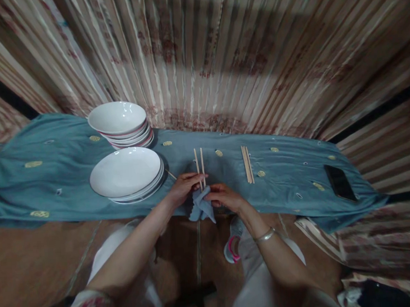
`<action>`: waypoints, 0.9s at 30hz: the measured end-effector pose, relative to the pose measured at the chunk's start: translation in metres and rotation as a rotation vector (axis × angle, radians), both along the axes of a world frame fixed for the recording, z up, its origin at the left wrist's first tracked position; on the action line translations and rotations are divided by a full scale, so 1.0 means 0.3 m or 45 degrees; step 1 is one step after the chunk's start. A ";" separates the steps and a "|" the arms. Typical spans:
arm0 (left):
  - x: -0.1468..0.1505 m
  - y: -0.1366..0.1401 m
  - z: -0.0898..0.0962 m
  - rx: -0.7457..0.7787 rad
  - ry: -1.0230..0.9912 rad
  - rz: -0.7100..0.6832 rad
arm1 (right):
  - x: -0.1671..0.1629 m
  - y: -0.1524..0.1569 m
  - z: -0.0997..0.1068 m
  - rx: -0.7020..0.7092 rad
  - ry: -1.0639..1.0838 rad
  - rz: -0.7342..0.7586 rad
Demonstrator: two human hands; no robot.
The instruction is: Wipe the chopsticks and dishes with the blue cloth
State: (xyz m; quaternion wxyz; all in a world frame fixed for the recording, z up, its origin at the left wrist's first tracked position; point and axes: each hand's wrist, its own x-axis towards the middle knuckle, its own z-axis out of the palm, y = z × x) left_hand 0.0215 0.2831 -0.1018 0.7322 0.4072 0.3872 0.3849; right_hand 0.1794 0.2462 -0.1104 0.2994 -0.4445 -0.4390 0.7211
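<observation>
My left hand point(186, 186) is closed around a pair of light wooden chopsticks point(196, 161), whose upper ends point away from me over the table. A small blue cloth point(202, 206) wraps the near ends of the chopsticks and hangs over the table's front edge. My right hand point(225, 196) pinches this cloth at the right. To the right, several more chopsticks point(247, 165) lie side by side in a bundle on the cover. Just left of my left hand, part of a thin stick point(170, 174) shows beside the plates.
A stack of white plates point(124, 172) stands left of my hands, with a stack of white bowls point(117, 118) behind it. A dark phone point(340, 182) lies at the right end of the blue-green table cover point(290, 180). Striped curtains point(199, 56) hang behind the table.
</observation>
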 end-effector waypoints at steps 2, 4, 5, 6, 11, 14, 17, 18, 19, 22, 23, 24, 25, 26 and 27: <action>0.005 0.001 -0.001 -0.025 -0.020 -0.006 | 0.001 -0.004 -0.002 -0.017 0.011 0.014; 0.009 0.004 -0.001 -0.041 -0.024 -0.012 | 0.003 -0.008 -0.005 -0.030 0.016 0.022; 0.010 0.006 -0.002 -0.045 -0.022 -0.013 | 0.004 -0.011 -0.006 -0.035 0.014 0.020; 0.011 0.008 -0.002 -0.045 -0.021 -0.009 | 0.005 -0.013 -0.008 -0.039 0.011 0.017; 0.004 0.034 -0.008 -0.008 -0.013 0.127 | -0.005 -0.030 -0.011 -0.038 0.001 0.064; -0.001 0.049 -0.016 0.031 0.003 0.206 | -0.016 -0.040 -0.012 -0.050 0.005 0.106; -0.003 0.054 -0.023 0.060 0.017 0.220 | -0.018 -0.042 -0.014 -0.045 0.001 0.119; -0.003 0.053 -0.024 0.063 0.022 0.216 | -0.016 -0.042 -0.014 -0.041 -0.006 0.122; -0.002 0.052 -0.025 0.060 0.026 0.210 | -0.013 -0.041 -0.014 -0.037 -0.014 0.127; 0.002 0.045 -0.027 0.028 0.034 0.171 | -0.002 -0.036 -0.012 -0.029 -0.036 0.140; 0.005 0.041 -0.028 0.015 0.036 0.148 | 0.002 -0.034 -0.011 -0.028 -0.043 0.138; 0.008 0.037 -0.029 0.002 0.038 0.119 | 0.005 -0.031 -0.011 -0.025 -0.050 0.128; 0.011 0.032 -0.030 -0.005 0.038 0.087 | 0.009 -0.028 -0.011 -0.020 -0.057 0.111; 0.015 0.026 -0.032 -0.005 0.039 0.051 | 0.012 -0.024 -0.012 -0.014 -0.061 0.087; 0.018 0.020 -0.033 -0.001 0.043 0.017 | 0.014 -0.020 -0.014 -0.009 -0.061 0.059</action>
